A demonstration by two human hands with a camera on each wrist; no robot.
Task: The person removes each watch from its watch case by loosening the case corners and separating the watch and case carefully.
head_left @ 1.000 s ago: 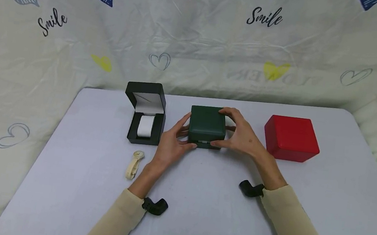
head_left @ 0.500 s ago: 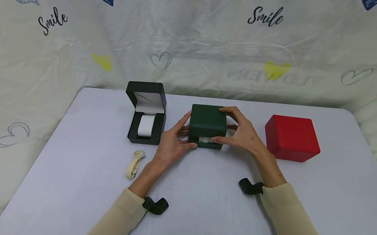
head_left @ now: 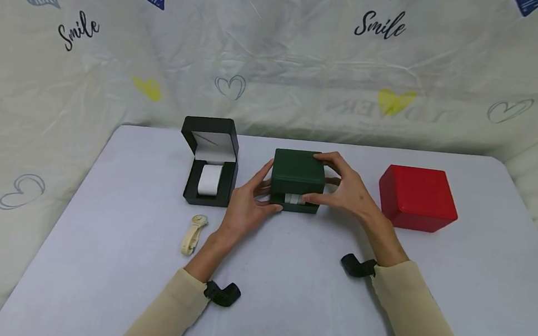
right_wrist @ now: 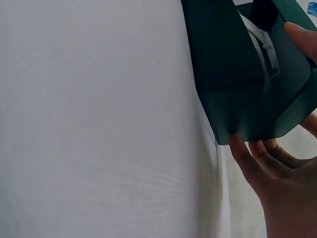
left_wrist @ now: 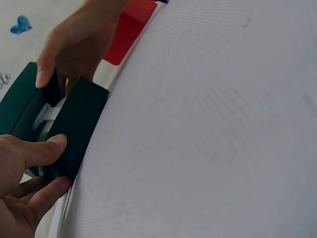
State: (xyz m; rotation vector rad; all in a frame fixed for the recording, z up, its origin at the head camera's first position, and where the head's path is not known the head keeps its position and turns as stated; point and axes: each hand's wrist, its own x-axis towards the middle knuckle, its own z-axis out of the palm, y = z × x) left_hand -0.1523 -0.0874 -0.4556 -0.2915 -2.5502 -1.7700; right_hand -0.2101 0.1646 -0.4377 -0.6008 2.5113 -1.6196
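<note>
Since the earlier frames, green box (head_left: 297, 180) lid has lifted a crack at its front. Left to right on the worktop (head_left: 282, 304): open black box (head_left: 211, 162), cream watch (head_left: 193, 232), left hand (head_left: 244, 204) grip clamping the base to steady it, right hand (head_left: 344, 191) grip pinching the lid, closed red box (head_left: 416, 197).

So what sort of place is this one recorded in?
Probably a staged tabletop recording setup, not a shop: a plain table backed by a draped heart-print sheet, with three watch boxes laid out, green box in hand.

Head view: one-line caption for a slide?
Both hands, left hand and right hand, part the green box lid beside black box.
</note>
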